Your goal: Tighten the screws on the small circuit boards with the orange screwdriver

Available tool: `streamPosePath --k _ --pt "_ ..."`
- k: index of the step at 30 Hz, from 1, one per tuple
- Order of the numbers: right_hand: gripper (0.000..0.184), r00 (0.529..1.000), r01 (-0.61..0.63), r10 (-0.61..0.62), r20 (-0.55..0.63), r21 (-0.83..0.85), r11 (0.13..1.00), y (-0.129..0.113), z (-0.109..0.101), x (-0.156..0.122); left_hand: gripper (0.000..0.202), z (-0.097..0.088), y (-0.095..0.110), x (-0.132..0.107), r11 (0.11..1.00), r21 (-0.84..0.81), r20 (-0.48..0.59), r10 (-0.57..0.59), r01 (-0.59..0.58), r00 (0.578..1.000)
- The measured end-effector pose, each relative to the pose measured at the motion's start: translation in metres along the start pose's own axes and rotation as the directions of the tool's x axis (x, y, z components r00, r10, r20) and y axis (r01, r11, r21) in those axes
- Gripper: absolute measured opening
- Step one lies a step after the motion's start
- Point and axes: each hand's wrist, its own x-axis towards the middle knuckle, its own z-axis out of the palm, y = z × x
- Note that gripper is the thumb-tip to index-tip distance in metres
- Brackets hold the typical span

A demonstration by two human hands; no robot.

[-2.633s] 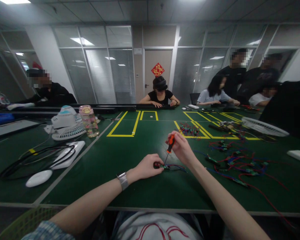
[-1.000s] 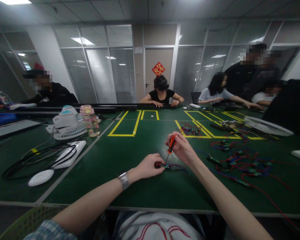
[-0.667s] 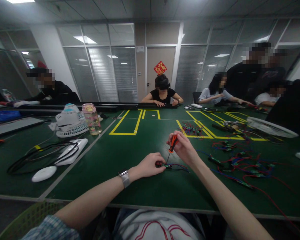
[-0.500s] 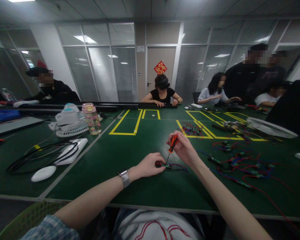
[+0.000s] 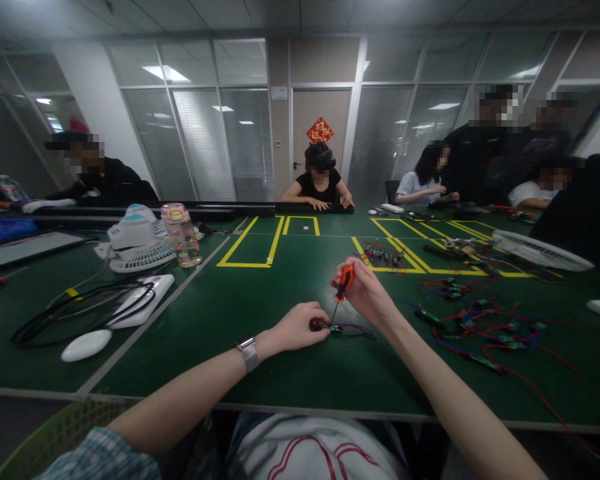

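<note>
My left hand (image 5: 300,327) rests on the green table, its fingers closed on a small green circuit board (image 5: 335,329) with red and blue wires trailing to the right. In my right hand (image 5: 363,287) is an orange and black screwdriver (image 5: 345,283), gripped by the handle and tilted slightly. Its thin shaft points down, with the tip at the board beside my left fingertips. Exactly where the tip meets the board is too small to make out.
Several wired circuit boards (image 5: 510,341) lie loose on the right, with a tighter bundle (image 5: 383,255) beyond my right hand. On the left are a white fan (image 5: 143,243), a bottle (image 5: 181,237), black cables (image 5: 45,320) and a white mouse (image 5: 86,345). Other people sit and stand across the table.
Both hands, the board and the screwdriver hold nearly the same place; the view has shifted slightly. A seated person at the right has drawn their hands closer together.
</note>
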Motion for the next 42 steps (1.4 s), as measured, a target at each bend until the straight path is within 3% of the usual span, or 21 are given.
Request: streamPosePath --k 19,42 --pt "0.022 1.000 -0.003 0.004 0.019 -0.009 1.000 0.0020 0.0013 -0.0020 0.016 0.0012 -0.0011 0.0002 1.000 0.019 0.009 -0.011 0.011 1.000" --pt "0.026 0.999 0.002 -0.002 -0.042 -0.014 1.000 -0.0018 0.0010 -0.0020 0.015 -0.0017 0.0030 0.0005 1.000 0.000 0.023 -0.008 0.008 1.000"
